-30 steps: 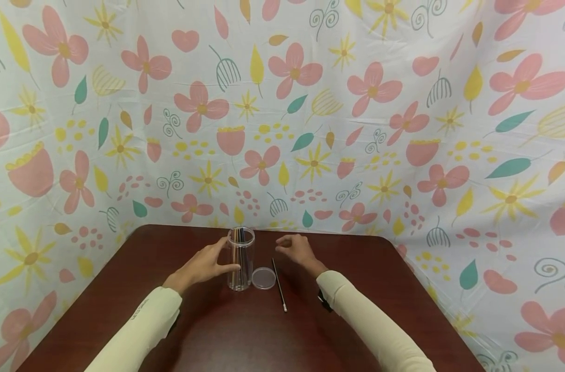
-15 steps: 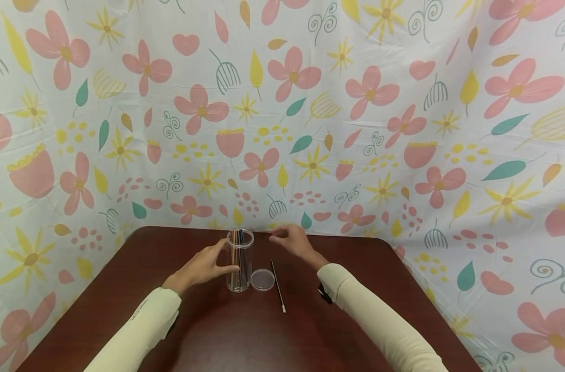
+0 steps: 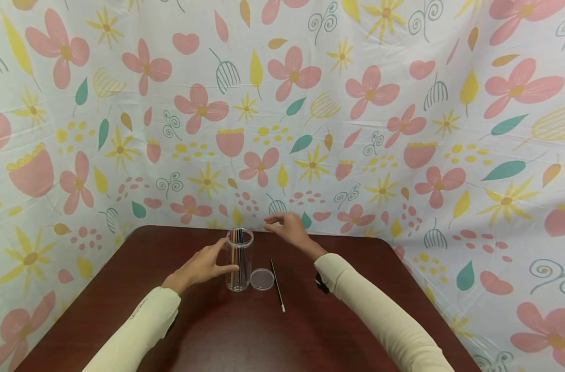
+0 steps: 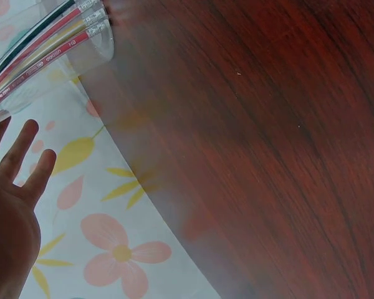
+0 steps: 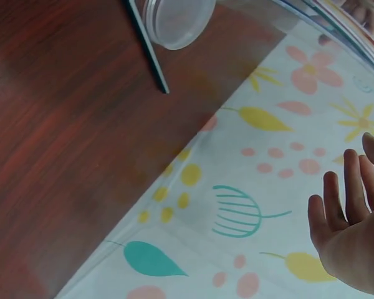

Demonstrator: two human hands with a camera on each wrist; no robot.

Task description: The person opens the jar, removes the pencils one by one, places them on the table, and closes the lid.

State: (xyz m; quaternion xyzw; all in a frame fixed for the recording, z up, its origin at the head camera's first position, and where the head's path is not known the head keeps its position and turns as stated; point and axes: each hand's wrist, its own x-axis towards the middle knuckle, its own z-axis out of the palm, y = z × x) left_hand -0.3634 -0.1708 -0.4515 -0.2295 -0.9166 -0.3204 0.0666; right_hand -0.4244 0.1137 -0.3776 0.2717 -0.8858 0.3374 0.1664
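A tall clear plastic jar [image 3: 247, 266] stands upright on the table, uncapped, with several pencils [image 4: 47, 57] inside; red, yellow and dark ones show in the left wrist view. My left hand [image 3: 201, 266] holds the jar from its left side, thumb across the front and fingers behind. Raised beyond and to the right of the jar's mouth, my right hand [image 3: 289, 227] has nothing in it, its fingers extended in the right wrist view. Right beside the jar lies a round clear lid [image 3: 262, 279]. A black pencil [image 3: 278, 289] with a white end lies next to the lid.
The dark red-brown wooden table [image 3: 236, 341] has rounded far corners. Directly behind its far edge hangs a white cloth [image 3: 329, 119] printed with flowers and leaves, which also runs along both sides.
My right hand has risen and moved slightly left, away from the table toward the cloth. The left hand, jar, lid and black pencil have stayed in place.
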